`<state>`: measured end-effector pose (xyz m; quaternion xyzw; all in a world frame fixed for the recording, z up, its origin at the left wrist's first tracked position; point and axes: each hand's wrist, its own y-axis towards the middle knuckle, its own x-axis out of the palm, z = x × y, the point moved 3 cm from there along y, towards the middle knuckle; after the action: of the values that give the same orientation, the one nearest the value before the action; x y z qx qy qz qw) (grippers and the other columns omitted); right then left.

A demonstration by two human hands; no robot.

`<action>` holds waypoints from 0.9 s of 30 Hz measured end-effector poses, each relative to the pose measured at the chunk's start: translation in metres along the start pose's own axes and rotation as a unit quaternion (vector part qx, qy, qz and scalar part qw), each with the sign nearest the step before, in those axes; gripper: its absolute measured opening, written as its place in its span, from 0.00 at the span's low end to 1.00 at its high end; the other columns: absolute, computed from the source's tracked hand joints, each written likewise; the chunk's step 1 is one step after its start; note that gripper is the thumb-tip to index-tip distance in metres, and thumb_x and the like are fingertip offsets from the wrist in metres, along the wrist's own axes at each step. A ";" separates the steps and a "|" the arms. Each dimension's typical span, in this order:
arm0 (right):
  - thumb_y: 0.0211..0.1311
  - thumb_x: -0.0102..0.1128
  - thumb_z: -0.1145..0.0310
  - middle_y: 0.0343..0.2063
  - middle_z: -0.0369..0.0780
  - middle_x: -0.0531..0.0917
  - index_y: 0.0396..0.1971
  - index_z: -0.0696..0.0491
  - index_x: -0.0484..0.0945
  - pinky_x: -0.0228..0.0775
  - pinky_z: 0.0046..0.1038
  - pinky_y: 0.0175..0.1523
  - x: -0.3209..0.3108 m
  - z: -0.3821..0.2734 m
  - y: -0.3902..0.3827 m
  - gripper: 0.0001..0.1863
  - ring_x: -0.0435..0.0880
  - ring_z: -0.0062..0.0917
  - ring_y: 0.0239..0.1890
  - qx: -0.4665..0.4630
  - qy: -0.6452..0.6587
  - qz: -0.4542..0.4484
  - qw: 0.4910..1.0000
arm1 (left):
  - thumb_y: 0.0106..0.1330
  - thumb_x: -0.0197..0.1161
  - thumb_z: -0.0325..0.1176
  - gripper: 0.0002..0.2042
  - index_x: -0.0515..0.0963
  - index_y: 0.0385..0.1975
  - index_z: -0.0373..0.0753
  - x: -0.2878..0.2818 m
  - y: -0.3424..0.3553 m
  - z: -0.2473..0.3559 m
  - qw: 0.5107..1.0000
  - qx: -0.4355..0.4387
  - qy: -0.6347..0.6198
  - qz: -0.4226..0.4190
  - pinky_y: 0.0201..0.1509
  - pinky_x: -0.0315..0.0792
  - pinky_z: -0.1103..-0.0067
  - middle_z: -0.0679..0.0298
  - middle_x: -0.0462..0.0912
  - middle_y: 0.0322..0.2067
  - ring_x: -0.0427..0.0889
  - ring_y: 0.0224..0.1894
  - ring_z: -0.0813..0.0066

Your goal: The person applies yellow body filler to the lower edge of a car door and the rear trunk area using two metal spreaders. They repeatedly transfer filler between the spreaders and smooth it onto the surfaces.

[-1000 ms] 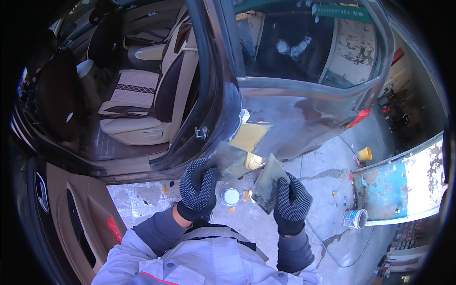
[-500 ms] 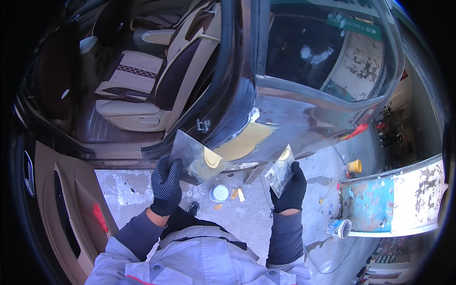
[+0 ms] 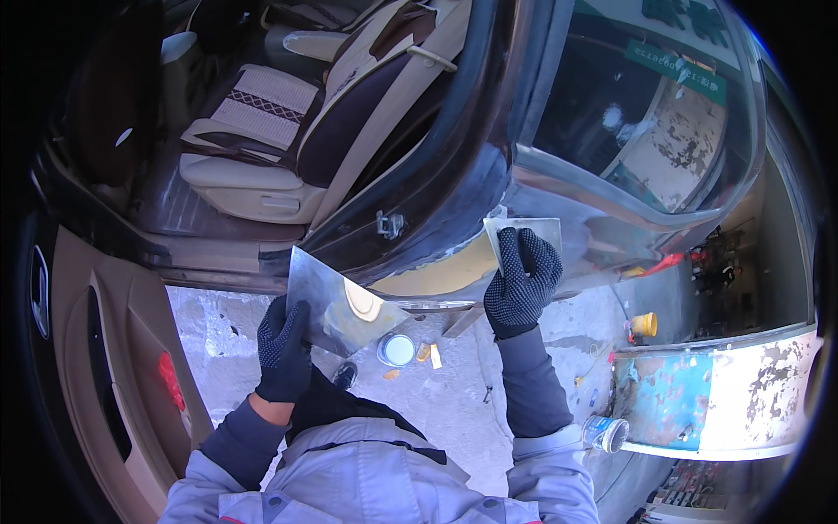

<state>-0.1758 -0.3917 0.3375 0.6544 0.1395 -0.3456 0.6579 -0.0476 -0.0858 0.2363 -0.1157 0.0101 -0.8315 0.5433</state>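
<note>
My left hand (image 3: 284, 345), in a black dotted glove, is closed on a square metal plate (image 3: 325, 306) that carries a cream blob of putty (image 3: 361, 299). My right hand (image 3: 522, 275) grips a thin, pale scraper (image 3: 541, 229), which lies at the top of a cream filled patch (image 3: 432, 272) on the car's rear quarter panel; whether the blade's edge touches it is hard to tell.
The open doorway shows a beige seat (image 3: 244, 183); the door (image 3: 113, 332) stands open at left. On the ground are a round can (image 3: 397, 349), a yellow bucket (image 3: 645, 325) and a white bucket (image 3: 606, 433). A peeling blue-and-white panel (image 3: 663, 402) stands at right.
My right hand has risen with the scraper onto the car's panel. My left hand has moved left with the plate. The view has shifted, the car sitting farther right in it.
</note>
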 end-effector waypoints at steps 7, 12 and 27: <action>0.46 0.59 0.81 0.50 0.43 0.81 0.57 0.44 0.84 0.66 0.46 0.59 0.040 0.005 -0.003 0.33 0.77 0.43 0.53 0.010 -0.015 0.020 1.000 | 0.75 0.55 0.30 0.12 0.77 0.49 0.27 -0.005 -0.002 -0.004 0.945 0.222 0.236 -0.029 0.50 0.72 0.73 0.52 0.81 0.42 0.80 0.44 0.65; 0.47 0.58 0.82 0.53 0.43 0.79 0.57 0.44 0.83 0.66 0.48 0.61 0.038 0.016 -0.019 0.33 0.75 0.44 0.56 0.014 0.002 -0.017 1.000 | 0.76 0.53 0.27 0.11 0.77 0.50 0.30 -0.003 0.003 -0.019 0.998 0.039 0.053 -0.019 0.51 0.72 0.72 0.49 0.80 0.44 0.80 0.44 0.59; 0.51 0.59 0.85 0.49 0.43 0.81 0.52 0.45 0.86 0.68 0.43 0.60 0.000 0.023 -0.008 0.28 0.77 0.42 0.54 0.054 0.010 -0.006 0.998 | 0.75 0.56 0.34 0.14 0.78 0.48 0.27 0.019 0.005 -0.012 0.997 0.043 0.056 -0.032 0.47 0.72 0.73 0.54 0.81 0.40 0.80 0.42 0.67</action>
<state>-0.1872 -0.4130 0.3342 0.6920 0.1312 -0.3497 0.6178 -0.0525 -0.1068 0.2274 -0.0453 0.0011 -0.8531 0.5199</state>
